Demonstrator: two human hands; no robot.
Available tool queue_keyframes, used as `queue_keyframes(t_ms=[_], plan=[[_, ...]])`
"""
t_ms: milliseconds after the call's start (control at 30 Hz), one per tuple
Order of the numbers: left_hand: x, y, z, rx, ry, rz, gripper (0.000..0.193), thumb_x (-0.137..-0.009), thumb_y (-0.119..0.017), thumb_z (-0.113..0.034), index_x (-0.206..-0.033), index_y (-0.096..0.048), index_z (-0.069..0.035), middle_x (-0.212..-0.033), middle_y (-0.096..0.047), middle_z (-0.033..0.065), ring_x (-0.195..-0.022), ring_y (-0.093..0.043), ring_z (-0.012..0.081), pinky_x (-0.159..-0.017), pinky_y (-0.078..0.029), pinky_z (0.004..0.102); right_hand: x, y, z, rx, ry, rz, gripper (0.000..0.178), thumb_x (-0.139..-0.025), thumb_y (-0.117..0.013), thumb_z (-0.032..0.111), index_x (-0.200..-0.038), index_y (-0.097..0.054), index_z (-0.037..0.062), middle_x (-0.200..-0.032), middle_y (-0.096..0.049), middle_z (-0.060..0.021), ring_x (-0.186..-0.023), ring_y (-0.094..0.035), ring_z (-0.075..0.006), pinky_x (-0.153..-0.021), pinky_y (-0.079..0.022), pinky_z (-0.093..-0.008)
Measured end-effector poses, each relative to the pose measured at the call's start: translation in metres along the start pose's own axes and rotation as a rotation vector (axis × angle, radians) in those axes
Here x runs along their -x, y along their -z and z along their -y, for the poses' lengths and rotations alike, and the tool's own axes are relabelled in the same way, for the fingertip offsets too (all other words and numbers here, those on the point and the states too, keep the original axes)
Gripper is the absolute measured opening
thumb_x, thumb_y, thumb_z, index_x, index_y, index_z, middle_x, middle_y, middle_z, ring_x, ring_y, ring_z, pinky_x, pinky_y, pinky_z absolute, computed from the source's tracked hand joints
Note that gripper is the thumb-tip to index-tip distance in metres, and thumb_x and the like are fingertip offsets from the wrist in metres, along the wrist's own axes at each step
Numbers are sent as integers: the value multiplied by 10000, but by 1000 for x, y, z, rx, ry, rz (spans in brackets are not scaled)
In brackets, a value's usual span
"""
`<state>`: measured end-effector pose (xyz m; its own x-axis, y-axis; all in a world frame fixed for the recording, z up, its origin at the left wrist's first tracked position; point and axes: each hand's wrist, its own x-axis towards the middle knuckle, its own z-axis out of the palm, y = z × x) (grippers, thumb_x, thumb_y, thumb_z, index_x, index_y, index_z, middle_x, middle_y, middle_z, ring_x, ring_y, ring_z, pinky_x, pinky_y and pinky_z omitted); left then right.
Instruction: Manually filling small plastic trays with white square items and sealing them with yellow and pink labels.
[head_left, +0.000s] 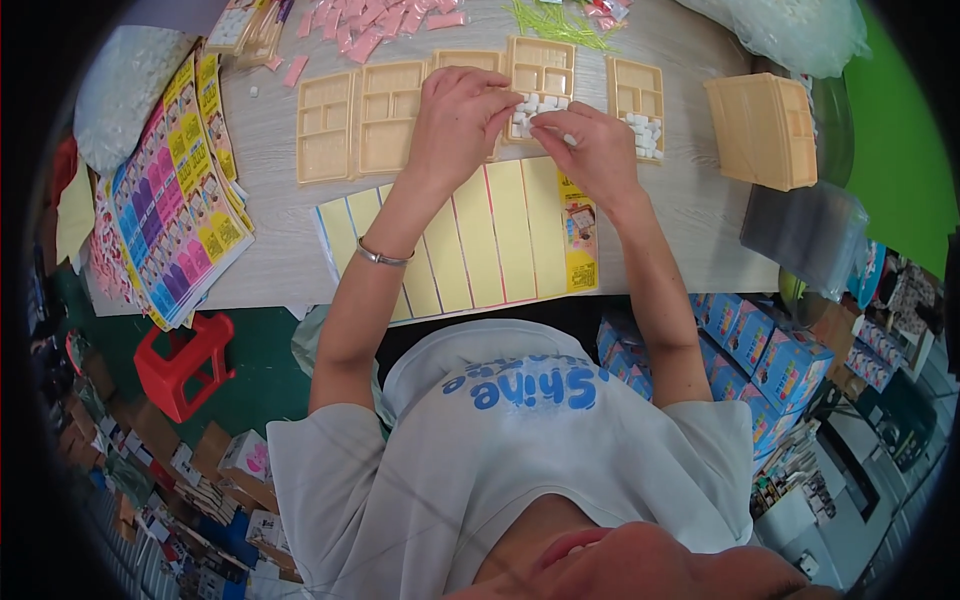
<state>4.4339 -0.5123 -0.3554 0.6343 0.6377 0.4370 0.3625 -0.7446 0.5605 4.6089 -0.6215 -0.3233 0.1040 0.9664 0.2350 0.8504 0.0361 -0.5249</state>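
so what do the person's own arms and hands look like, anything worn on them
Both the left hand and the right hand are ungloved. A slim, silver-coloured bracelet circles the left arm near the wrist; no band shows on the right arm. The short, loose, pale grey sleeves end above the elbows, leaving the forearms uncovered.

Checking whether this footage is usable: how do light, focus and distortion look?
Head view: fairly even light; black fisheye borders, with cardboard boxes near the lower-left rim tilted and softer; sheen on the clear plastic sheets at right. Also head view: left fingers, right fingers and tan trays show without strong blur, though white pieces partly merge together.
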Motion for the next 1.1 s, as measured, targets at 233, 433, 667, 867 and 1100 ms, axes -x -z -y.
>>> queue_keyframes(t_ms=[233, 433, 667, 867, 1100], plan=[[15, 8, -19, -198, -100, 204, 444, -948, -653, -354, -1342, -634, -151, -1448, -566, 30, -1404, -439, 264, -1187, -273, 516, 8, 10, -7, -54, -103, -172, 132, -838, -793, 197, -959, -793, 144, -724, -660, -41, -610, -640, -221, -577, -509, -340], [27, -3, -32, -404, -8, 392, 840, -899, -606, -608, -1553, -379, -133, -1638, -307, 9, -1524, -227, 278, -1217, -159, 580, 13, -4, -10, 49, -86, -63, 139, -833, -798, 206, -959, -791, 149, -716, -652, -37, -605, -634, -216, -557, -494, -329], [29, -5, -38, -352, -29, 398, 856, -902, -598, -622, -1566, -349, -143, -1649, -278, 23, -1526, -215, 294, -1197, -190, 613, 14, 1, -7, 75, -114, -85, 132, -830, -796, 205, -948, -792, 145, -722, -654, -46, -637, -651, -231, -574, -503, -334], [25, -9, -42, -263, -75, 332, 868, -902, -583, -640, -1568, -344, -138, -1640, -302, 27, -1521, -231, 297, -1200, -177, 611, 13, 15, -8, 38, -135, -102, 129, -859, -773, 177, -979, -784, 131, -790, -695, -61, -666, -666, -227, -601, -519, -344], [23, -6, -54, -274, 5, 328, 905, -911, -591, -621, -1563, -320, -56, -1640, -286, 110, -1521, -230, 323, -1202, -162, 611, 4, 3, -19, -19, -121, -199, 146, -903, -738, 223, -1004, -746, 118, -873, -727, -59, -711, -692, -233, -611, -531, -353]])
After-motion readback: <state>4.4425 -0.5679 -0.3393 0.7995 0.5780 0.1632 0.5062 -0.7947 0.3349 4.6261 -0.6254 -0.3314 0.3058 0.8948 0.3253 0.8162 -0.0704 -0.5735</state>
